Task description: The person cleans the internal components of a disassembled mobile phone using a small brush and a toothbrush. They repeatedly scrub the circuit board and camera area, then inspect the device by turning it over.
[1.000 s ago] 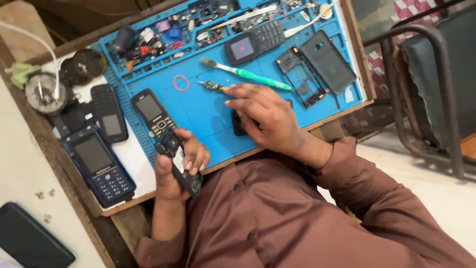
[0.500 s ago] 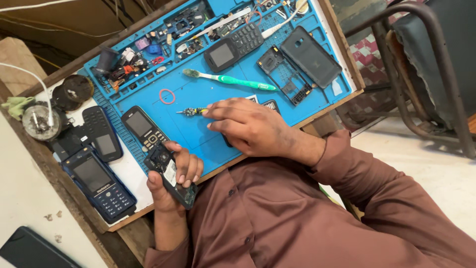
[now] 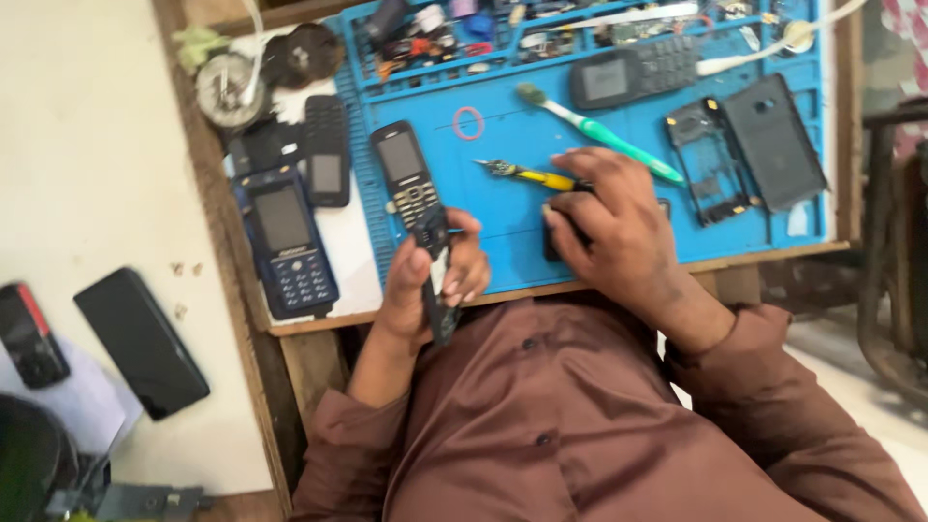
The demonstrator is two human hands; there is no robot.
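Observation:
My left hand grips a small dark phone part on edge, at the near rim of the blue work mat. My right hand rests on the mat, fingers curled over a small black piece that is mostly hidden. A yellow-handled tool lies just beyond its fingertips, touching or nearly so. A black keypad phone lies on the mat right above my left hand.
A green toothbrush, a pink ring, a black phone, an open phone frame and back cover lie on the mat. Blue phone and dark phones sit left. A metal chair stands right.
The view has swung so the table sits more upright in frame. My left hand still holds the dark part; my right hand stays over the black piece beside the yellow tool.

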